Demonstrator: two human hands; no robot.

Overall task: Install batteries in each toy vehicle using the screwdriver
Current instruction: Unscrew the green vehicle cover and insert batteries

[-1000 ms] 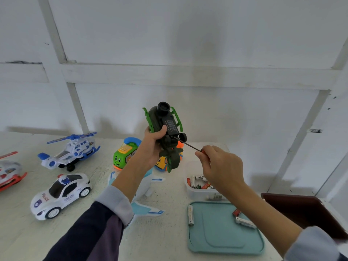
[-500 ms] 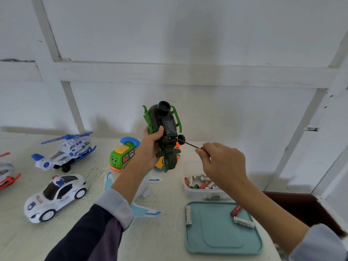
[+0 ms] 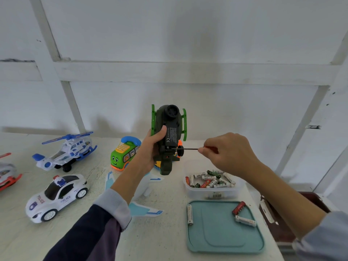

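My left hand (image 3: 150,149) grips a dark green toy vehicle (image 3: 170,136) upright above the table, its black underside facing me. My right hand (image 3: 227,153) pinches a thin screwdriver (image 3: 188,149) with a red handle, held level, its tip at the lower part of the underside. A clear tub of batteries (image 3: 211,182) stands below my right hand. On a teal tray (image 3: 224,240) lie a white battery (image 3: 189,214), a red battery (image 3: 238,207) and another white one (image 3: 245,220).
A blue-and-white helicopter (image 3: 66,150), a white police car (image 3: 56,196), a green cartoon bus (image 3: 124,153), a white-and-blue plane (image 3: 146,210) under my left arm and a red-and-white toy (image 3: 7,176) sit on the white table. A dark brown box (image 3: 278,213) stands at the right edge.
The screwdriver has swung from slanted to level, its tip against the toy's underside. My right hand moved slightly right; the toy turned a little more upright.
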